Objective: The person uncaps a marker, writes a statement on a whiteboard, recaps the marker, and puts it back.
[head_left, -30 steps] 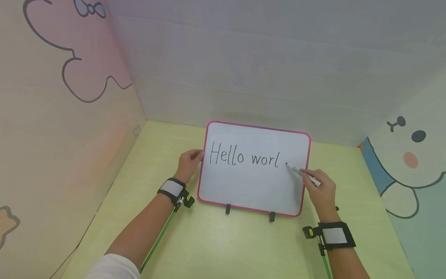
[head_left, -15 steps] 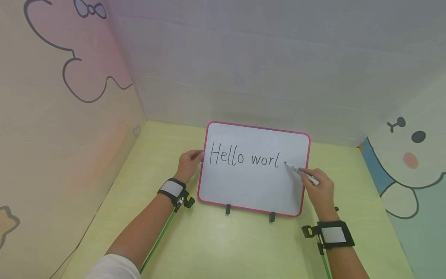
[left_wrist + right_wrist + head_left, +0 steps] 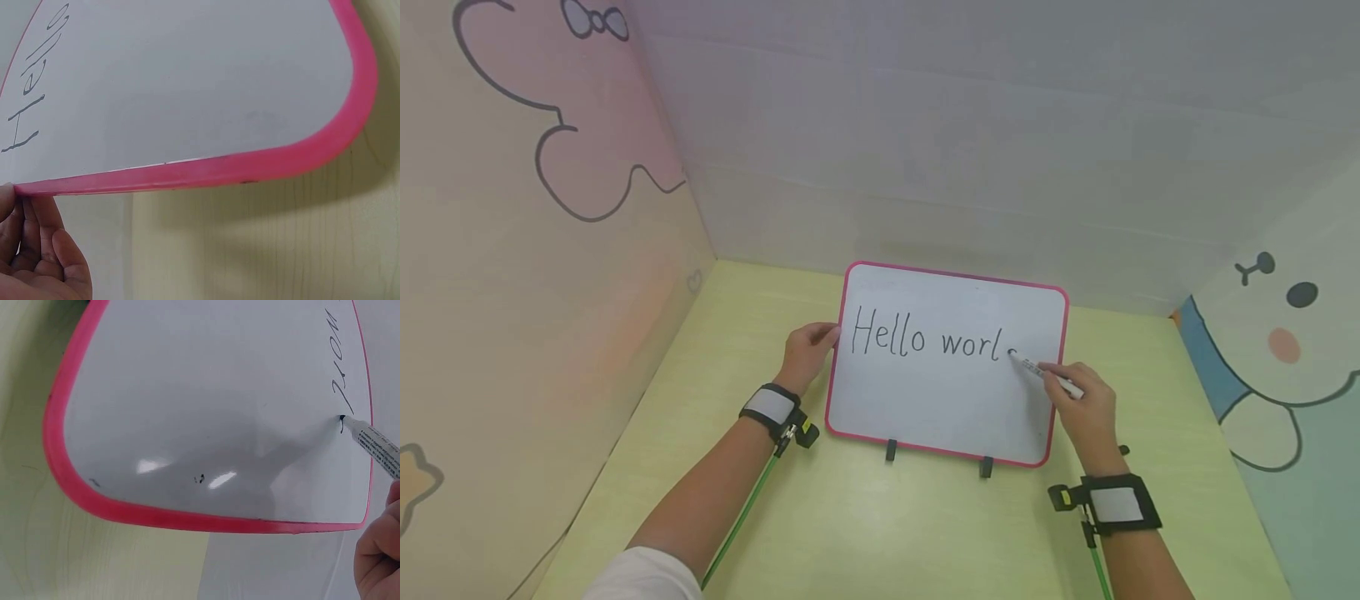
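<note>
A whiteboard [image 3: 940,400] with a pink frame leans back on the table, bearing the handwritten words "Hello worl" and a small fresh curved stroke after them. My left hand [image 3: 807,354] pinches the board's left edge between thumb and fingers; the left wrist view shows the fingers [image 3: 47,231] behind the pink rim. In my right hand [image 3: 1088,412] is a white marker [image 3: 1048,377], gripped near its middle. Its black tip [image 3: 342,417] meets the board just right of the "l", at the short stroke. Part of the right hand lies outside the right wrist view.
Two small black feet, one a stand clip [image 3: 891,450], show under the board's lower edge. The pale yellow table [image 3: 865,533] ends at a grey back wall [image 3: 962,167]. Cartoon-printed side walls [image 3: 535,292] close in left and right.
The marker tip has moved slightly left and up across the board, and a short curved stroke now shows beside the "l". My left hand and the board have stayed put.
</note>
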Available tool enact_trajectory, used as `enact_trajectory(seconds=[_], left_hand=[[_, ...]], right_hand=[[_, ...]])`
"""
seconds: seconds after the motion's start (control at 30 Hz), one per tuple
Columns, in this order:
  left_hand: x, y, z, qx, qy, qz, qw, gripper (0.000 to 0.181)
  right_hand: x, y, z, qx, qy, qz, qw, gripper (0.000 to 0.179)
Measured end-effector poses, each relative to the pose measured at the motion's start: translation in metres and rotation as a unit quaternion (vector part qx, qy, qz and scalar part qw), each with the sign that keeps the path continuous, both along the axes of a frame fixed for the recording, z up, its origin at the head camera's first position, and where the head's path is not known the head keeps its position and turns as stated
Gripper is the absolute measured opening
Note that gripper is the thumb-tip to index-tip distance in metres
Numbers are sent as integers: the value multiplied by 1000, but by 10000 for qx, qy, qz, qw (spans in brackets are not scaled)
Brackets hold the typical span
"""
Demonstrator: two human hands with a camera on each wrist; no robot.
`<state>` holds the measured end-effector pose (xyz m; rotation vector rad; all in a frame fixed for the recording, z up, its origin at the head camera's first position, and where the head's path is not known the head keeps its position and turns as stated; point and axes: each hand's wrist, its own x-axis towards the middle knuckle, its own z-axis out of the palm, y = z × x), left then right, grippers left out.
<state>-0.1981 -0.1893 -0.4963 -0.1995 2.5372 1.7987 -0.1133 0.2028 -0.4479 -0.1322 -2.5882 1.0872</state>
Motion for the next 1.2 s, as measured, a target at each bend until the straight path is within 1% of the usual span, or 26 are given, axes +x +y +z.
enact_trajectory(seconds=[0.2, 0.53, 0.83, 1.2], left_hand=[[1, 1, 0, -17, -30, 15, 10000, 38], [-1, 1, -3, 38, -54, 35, 10000, 39], [0, 1, 1, 21, -84, 42, 10000, 37], [2, 2, 3, -1, -92, 43, 9999, 38]], right_hand=[[1, 0, -1, 4, 9, 33, 10000, 20], [2, 3, 0, -7, -11, 51, 10000, 18], [1, 7, -2, 59, 29, 14, 10000, 16], [2, 7, 2, 56, -11, -102, 9999, 18]])
